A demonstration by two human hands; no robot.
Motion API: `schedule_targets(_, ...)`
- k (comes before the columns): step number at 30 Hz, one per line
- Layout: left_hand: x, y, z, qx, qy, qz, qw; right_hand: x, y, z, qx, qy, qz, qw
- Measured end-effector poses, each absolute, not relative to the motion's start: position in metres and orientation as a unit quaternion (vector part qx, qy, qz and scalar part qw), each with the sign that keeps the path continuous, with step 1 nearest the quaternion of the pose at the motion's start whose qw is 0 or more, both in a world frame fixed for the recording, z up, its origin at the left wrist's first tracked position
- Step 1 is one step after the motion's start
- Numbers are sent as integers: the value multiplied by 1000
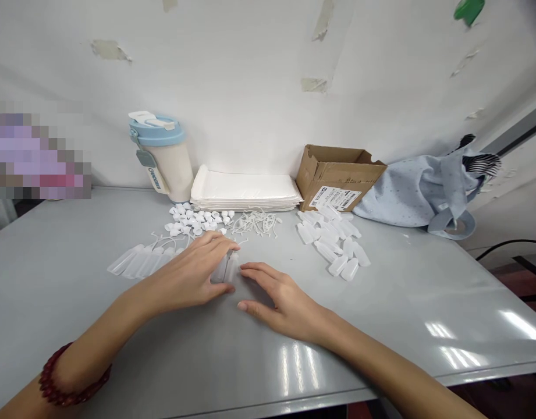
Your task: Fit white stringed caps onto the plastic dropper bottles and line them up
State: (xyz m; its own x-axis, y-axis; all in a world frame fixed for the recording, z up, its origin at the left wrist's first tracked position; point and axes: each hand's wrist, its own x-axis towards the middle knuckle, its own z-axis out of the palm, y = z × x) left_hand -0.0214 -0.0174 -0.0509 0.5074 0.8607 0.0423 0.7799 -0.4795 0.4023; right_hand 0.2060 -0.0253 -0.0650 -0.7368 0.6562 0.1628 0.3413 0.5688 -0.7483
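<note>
Far left, a row of translucent bottles point(139, 262) lies side by side, slanted, thin stems at their necks; the even spacing looks deliberate, for order. Tumbler point(176, 169) against the wall, probably out of the hands' way. White caps point(193, 220) heaped ahead of the left hand point(198, 265), which arches over more bottles, fingertips near the neck and thumb near the base of the end one point(233, 267), seemingly to align it; cannot tell whether it grips. Loose stems point(256, 223) sit mid-table, before stacked envelopes point(245, 192), likely within either hand's reach. Right hand point(285, 297) empty, thumb and fingers parted, just beside that bottle. Stemless bottles point(333, 238) piled rightward, near cardboard box point(337, 174) and cloth bag point(407, 192).
</note>
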Motion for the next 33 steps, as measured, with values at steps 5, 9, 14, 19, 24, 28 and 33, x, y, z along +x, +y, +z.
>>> schedule_targets(5,-21,-17,-52,851,481,123,172,207,-24,-66,-293,-860,356,220)
schedule_targets(9,-20,-18,-50,851,480,123,173,207,-22,-63,-290,-867,351,202)
schedule_targets(14,-19,-18,-46,853,477,111,179,204,-19,-63,-277,-873,349,199)
schedule_targets(19,-20,-17,-49,857,472,131,162,203,-15,-68,-268,-873,355,200)
schedule_targets(24,-21,-17,-52,855,476,140,149,204,-14,-71,-258,-874,348,219)
schedule_targets(28,-20,-18,-51,855,478,133,148,203,-14,-71,-256,-873,346,228)
schedule_targets(33,-19,-19,-51,855,476,135,156,203,-14,-70,-265,-870,349,227)
